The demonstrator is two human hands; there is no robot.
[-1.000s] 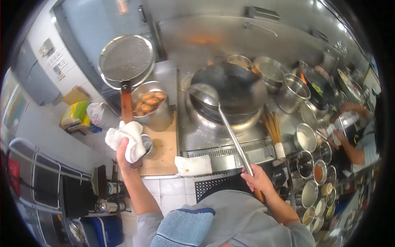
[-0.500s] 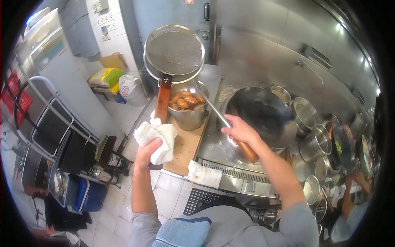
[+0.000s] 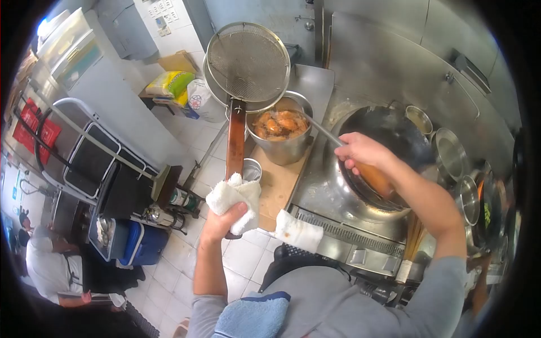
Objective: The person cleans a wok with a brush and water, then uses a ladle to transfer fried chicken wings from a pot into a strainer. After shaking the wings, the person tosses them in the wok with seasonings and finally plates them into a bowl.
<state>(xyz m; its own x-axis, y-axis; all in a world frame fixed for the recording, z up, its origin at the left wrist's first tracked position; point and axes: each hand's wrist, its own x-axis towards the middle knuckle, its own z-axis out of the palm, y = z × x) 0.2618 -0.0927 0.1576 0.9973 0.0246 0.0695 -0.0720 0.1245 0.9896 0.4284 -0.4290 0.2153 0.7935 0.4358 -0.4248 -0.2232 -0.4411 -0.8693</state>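
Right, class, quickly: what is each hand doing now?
Left hand: closed on the strainer handle, through a white cloth.
Right hand: closed on the ladle handle.

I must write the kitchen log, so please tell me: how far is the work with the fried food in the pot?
Done: fried pieces lie in the steel pot, and the wok looks empty.
In hand: the right hand dips the ladle into the pot; the left hand, through a white cloth, holds the mesh strainer raised beside it.
Left: the strainer holds no food yet.

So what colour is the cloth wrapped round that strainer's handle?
White. The cloth in the left hand shows best in the head view.
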